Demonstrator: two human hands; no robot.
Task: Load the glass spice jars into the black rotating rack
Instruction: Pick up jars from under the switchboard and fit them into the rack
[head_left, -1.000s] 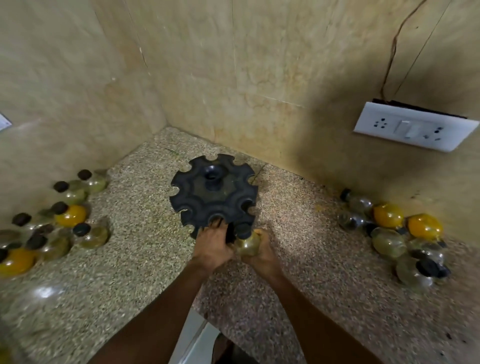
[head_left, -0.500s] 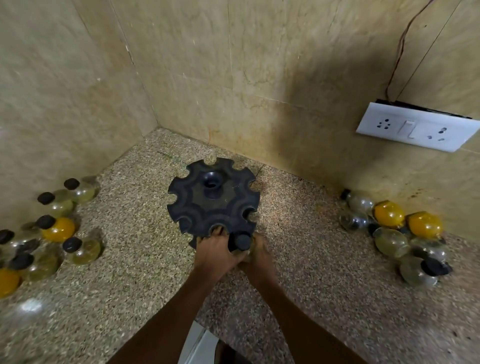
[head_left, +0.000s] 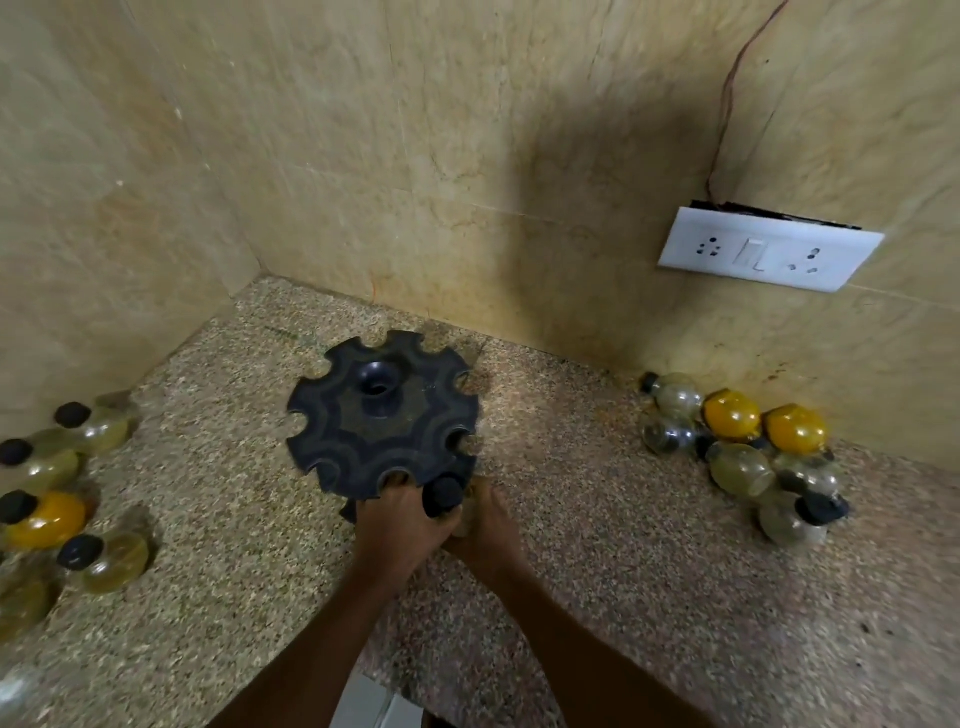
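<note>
The black rotating rack (head_left: 382, 421) stands in the counter corner, its notched top disc facing up. At its near edge a glass spice jar with a black cap (head_left: 444, 496) sits by a notch, mostly hidden by my hands. My left hand (head_left: 397, 527) grips the rack's near rim, its fingers reaching into a notch. My right hand (head_left: 491, 525) wraps the jar's body from the right. Several more jars lie in a pile on the left (head_left: 62, 488) and in another on the right (head_left: 743, 447), some clear, some with yellow contents.
Speckled granite counter (head_left: 597, 545) between two tiled walls that meet behind the rack. A white switch and socket plate (head_left: 769, 254) is on the right wall. The counter's front edge runs under my forearms.
The jar and both hands pressed closer to the rack's near edge; the jar's glass body, visible earlier, is now mostly covered. The view shifted slightly.
</note>
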